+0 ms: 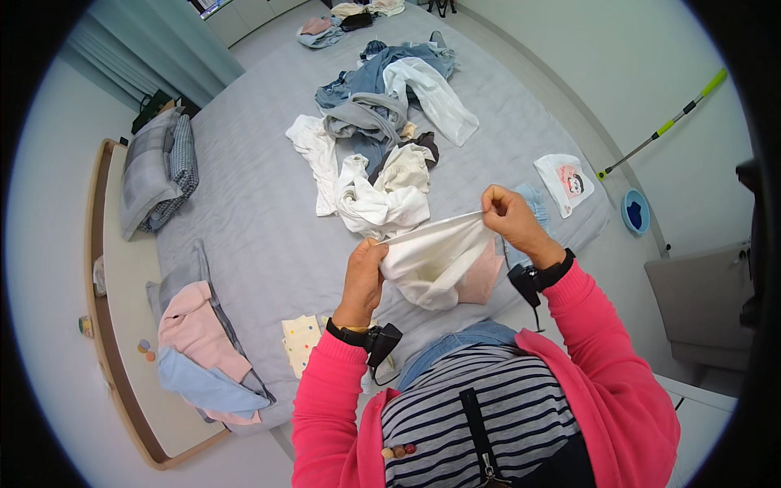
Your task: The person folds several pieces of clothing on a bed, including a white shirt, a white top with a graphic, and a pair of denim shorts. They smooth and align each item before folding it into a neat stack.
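Head view: your left hand [362, 276] and right hand [518, 226] each have thumb and fingers pinched on the top edge of a white garment [435, 264], drawn taut between them in front of you. You appear to be spreading it out; laying it flat probably calls for lowering it evenly. A pink cloth [482, 278] shows behind its right side, and white clothes [370, 199] crowd the bed [236, 154] just beyond, limiting room there. A dotted cloth [301, 342] lies left of you.
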### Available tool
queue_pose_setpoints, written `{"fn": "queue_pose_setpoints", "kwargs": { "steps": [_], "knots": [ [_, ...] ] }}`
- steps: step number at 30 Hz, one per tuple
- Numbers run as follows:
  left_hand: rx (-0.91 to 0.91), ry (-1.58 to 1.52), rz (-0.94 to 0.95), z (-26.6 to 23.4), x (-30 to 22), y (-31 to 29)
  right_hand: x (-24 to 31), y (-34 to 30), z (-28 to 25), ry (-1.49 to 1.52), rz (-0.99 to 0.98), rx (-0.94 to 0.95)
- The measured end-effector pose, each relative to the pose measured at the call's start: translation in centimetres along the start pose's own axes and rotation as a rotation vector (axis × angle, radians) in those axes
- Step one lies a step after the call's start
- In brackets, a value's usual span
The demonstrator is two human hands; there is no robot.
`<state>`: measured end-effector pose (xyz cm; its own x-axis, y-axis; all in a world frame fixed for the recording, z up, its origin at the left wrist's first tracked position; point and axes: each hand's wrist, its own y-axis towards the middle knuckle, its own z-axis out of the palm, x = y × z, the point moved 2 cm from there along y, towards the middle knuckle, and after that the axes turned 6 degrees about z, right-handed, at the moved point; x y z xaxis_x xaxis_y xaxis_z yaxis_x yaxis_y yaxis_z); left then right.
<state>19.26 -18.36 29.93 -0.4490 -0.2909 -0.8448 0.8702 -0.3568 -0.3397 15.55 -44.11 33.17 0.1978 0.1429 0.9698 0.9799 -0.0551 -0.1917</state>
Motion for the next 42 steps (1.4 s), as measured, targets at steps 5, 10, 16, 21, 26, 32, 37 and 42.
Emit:
{"fn": "queue_pose_setpoints", "kwargs": {
  "steps": [5,10,16,21,26,32,37,42],
  "knots": [
    [0.019,0.057,0.106,2.3,-0.8,0.3,0.2,-0.7,0.6,-0.515,-0.443,-0.284],
    [0.205,0.217,0.233,7.2,-1.1,-2.0,-2.9,-1.6,7.1,-0.134,0.066,0.365],
    [0.498,0.298,0.161,8.5,0.5,-5.4,-5.2,1.2,6.8,1.052,0.251,0.532],
    [0.084,0.971,0.608,5.3,0.7,-4.1,-4.1,1.5,6.4,0.905,0.099,0.267],
    [0.149,1.063,1.032,5.3,0.9,-2.9,-4.2,1.5,5.1,1.165,0.112,0.278],
    [0.318,0.046,0.168,7.5,2.7,-4.2,-3.9,1.8,2.8,-0.269,-0.417,-0.032],
    [0.657,0.566,-0.144,8.3,2.9,-5.0,0.0,-0.7,3.1,-0.748,-0.654,-0.168],
    [0.656,0.311,0.209,8.3,1.7,-5.4,-0.2,-0.9,3.5,-0.120,-0.221,0.072]
  ]
}}
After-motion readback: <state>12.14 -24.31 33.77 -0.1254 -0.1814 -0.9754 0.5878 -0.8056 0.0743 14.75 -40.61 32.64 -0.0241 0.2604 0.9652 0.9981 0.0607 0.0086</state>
